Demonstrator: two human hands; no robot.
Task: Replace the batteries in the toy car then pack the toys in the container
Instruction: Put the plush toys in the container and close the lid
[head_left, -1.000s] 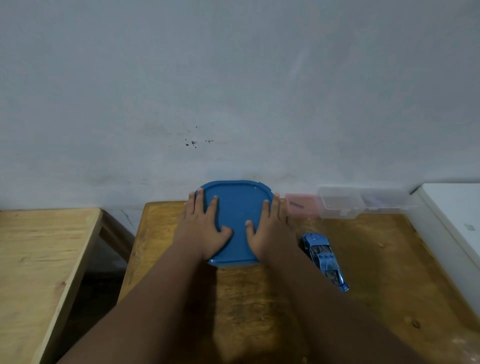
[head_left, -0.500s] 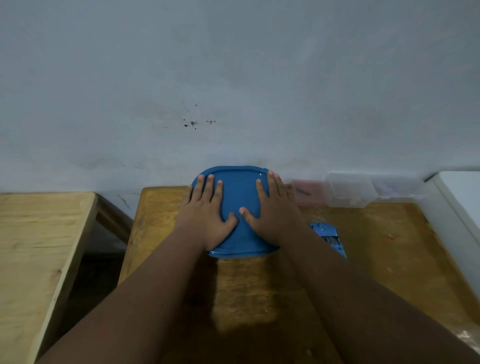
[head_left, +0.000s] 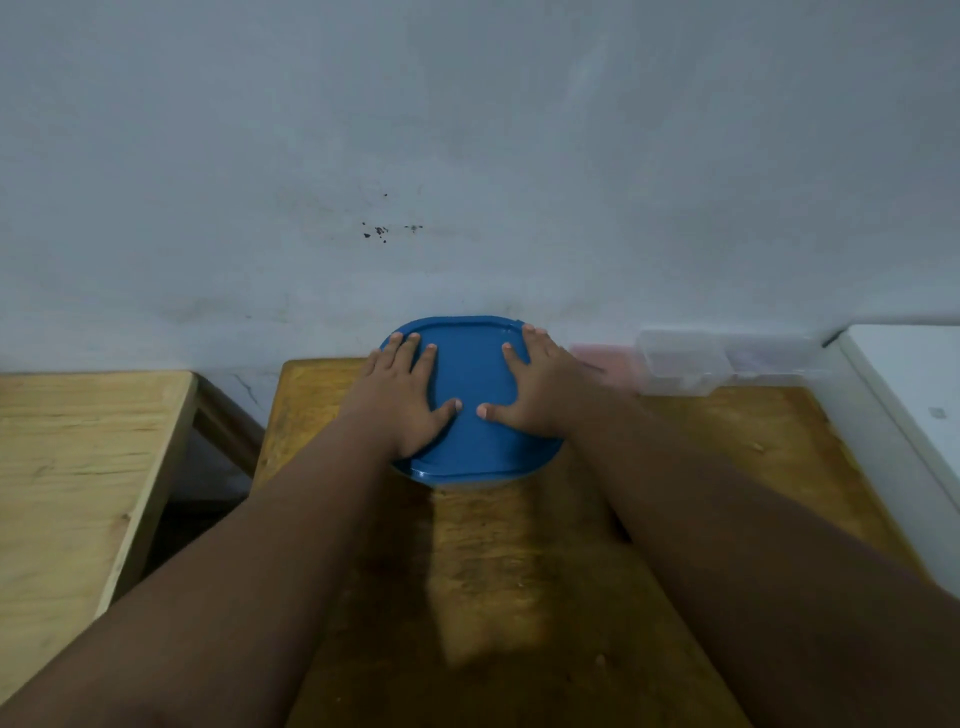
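Against the wall on the table (head_left: 519, 571), both hands, left hand (head_left: 402, 402) and right hand (head_left: 540, 392), press flat, fingers spread, gripping nothing, on the blue container lid (head_left: 470, 374); stiff, smooth plastic, probably best gripped at its rim.

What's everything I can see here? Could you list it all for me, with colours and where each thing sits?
Lid: one, blue, rounded square, lying flat at the far end of the middle table by the wall; what is under it hardly shows.
Middle table: one, dark yellow-brown wood, centre.
Side table: one, pale wood, to the left, with a gap between the two.
Clear plastic box: one, see-through, far right of the middle table against the wall.
Pink thing: one, blurred, between the lid and the clear box; I cannot tell what it is.
White surface: one, at the right edge.
Wall: grey-white, with small dark specks.
Left hand: flat on the lid's left side, fingers spread.
Right hand: flat on the lid's right side, fingers spread.
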